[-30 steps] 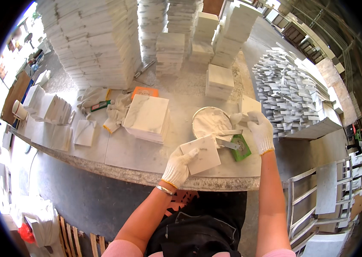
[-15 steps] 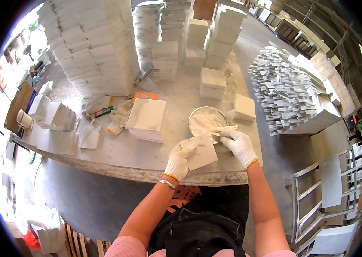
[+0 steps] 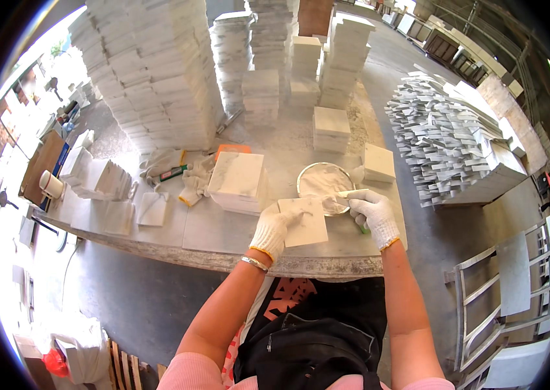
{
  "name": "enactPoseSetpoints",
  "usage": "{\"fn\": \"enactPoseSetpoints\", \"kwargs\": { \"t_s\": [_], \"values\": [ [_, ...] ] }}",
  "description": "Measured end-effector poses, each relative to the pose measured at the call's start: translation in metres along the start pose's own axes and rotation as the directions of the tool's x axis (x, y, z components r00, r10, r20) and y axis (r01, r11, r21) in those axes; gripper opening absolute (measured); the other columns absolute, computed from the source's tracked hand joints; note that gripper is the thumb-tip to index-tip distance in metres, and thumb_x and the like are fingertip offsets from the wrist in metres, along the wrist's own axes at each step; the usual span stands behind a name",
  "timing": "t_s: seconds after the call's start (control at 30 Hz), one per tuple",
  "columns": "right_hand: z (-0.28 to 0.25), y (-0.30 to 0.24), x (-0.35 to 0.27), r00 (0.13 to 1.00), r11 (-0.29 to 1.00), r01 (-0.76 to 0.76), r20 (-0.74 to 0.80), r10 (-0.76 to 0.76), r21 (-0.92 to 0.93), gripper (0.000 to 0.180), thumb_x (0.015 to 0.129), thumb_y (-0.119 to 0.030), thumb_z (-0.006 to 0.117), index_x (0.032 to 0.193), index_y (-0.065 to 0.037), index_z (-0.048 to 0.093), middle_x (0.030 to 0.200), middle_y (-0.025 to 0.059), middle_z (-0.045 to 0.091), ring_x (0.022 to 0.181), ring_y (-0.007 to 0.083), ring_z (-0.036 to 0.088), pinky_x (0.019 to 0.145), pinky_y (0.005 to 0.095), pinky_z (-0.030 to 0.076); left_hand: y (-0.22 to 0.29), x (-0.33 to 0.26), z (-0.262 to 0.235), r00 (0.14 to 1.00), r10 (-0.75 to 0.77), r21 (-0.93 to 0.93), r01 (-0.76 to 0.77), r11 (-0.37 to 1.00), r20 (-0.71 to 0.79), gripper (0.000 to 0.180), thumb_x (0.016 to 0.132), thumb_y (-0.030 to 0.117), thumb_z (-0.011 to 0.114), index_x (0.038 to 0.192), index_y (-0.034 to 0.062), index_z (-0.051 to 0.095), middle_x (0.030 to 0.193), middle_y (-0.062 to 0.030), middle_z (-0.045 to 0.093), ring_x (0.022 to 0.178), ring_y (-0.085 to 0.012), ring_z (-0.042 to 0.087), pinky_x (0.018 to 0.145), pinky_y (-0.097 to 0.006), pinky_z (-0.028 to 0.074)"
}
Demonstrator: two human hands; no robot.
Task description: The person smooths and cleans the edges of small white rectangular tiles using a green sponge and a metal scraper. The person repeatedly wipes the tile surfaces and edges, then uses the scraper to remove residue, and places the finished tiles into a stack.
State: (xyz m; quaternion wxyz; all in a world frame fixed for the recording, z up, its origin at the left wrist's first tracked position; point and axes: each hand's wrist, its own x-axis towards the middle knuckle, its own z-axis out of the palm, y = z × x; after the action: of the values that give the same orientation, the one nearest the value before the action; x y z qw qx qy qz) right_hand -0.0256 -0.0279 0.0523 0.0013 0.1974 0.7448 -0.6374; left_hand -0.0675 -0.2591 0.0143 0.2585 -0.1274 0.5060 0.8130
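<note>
My left hand (image 3: 271, 227), in a white knitted glove, grips a square white stone tile (image 3: 309, 227) by its left side, thumb lying across its face. Small grey marks show on the tile. My right hand (image 3: 374, 213), gloved the same way, is closed around a putty knife (image 3: 363, 229); a bit of green shows below the fingers and most of the blade is hidden. Beside those fingertips, a pale flat strip (image 3: 345, 194) lies over the rim of a round bowl (image 3: 299, 184) of whitish powder or paste. Tile and bowl are close together.
Left of the bowl stands a stack of square tiles (image 3: 236, 184), near an orange box (image 3: 231, 149) and crumpled gloves (image 3: 194, 185). More tile stacks (image 3: 331, 127) and a tall tile wall (image 3: 151, 78) rise behind. Stone strips (image 3: 444, 136) are piled off to the right.
The tile has turned to sit squarer and been raised slightly. My right hand has drawn back from it, its blade no longer showing at the tile's edge. The whole view has shifted a little.
</note>
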Motion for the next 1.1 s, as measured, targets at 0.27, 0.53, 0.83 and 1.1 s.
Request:
{"fn": "enactPoseSetpoints", "kwargs": {
  "t_s": [0.27, 0.53, 0.83, 1.1],
  "values": [
    [0.017, -0.004, 0.000, 0.927, 0.899, 0.334, -0.070, -0.367, -0.284, 0.016, 0.089, -0.013, 0.070, 0.102, -0.005, 0.074, 0.079, 0.0078, 0.071, 0.068, 0.0169, 0.066, 0.064, 0.0301, 0.052, 0.007, 0.018, 0.004, 0.990, 0.099, 0.185, -0.116, 0.976, 0.100, 0.023, 0.088, 0.008, 0.068, 0.108, -0.0045, 0.069, 0.096, -0.0103, 0.072, 0.081, -0.0195, 0.071, 0.069, -0.033, 0.059],
    [-0.002, -0.005, -0.012, 0.752, 0.642, 0.443, -0.131, -0.647, -0.625, 0.014, 0.090, -0.013, 0.070, 0.102, -0.008, 0.073, 0.099, 0.0135, 0.073, 0.087, 0.0304, 0.070, 0.076, 0.0371, 0.055, 0.033, 0.018, 0.027, 0.856, 0.457, 0.689, -0.484, 0.540, 0.243, 0.020, 0.087, 0.015, 0.069, 0.104, 0.0044, 0.070, 0.092, -0.0101, 0.073, 0.081, -0.0230, 0.070, 0.073, -0.035, 0.056],
    [-0.067, 0.048, -0.047, 0.868, 0.939, 0.245, -0.376, -0.324, -0.242, 0.033, 0.090, -0.006, 0.071, 0.122, 0.001, 0.069, 0.097, 0.0076, 0.074, 0.080, 0.0108, 0.064, 0.073, 0.0263, 0.053, 0.057, 0.017, 0.050, 0.739, 0.549, 0.875, -0.484, 0.029, 0.391, 0.025, 0.087, 0.023, 0.070, 0.105, 0.0051, 0.070, 0.096, -0.0141, 0.074, 0.083, -0.0281, 0.072, 0.074, -0.037, 0.057],
    [-0.107, 0.121, -0.085, 0.776, 0.840, 0.249, -0.420, -0.471, -0.483, 0.034, 0.088, -0.012, 0.072, 0.121, -0.005, 0.070, 0.106, 0.0144, 0.074, 0.094, 0.0254, 0.072, 0.083, 0.0350, 0.054, 0.019, 0.001, 0.044, 0.931, 0.019, 0.528, -0.222, 0.820, 0.363, 0.030, 0.087, 0.017, 0.074, 0.110, -0.0016, 0.069, 0.093, -0.0072, 0.072, 0.079, -0.0133, 0.068, 0.071, -0.029, 0.056]
  ]
}}
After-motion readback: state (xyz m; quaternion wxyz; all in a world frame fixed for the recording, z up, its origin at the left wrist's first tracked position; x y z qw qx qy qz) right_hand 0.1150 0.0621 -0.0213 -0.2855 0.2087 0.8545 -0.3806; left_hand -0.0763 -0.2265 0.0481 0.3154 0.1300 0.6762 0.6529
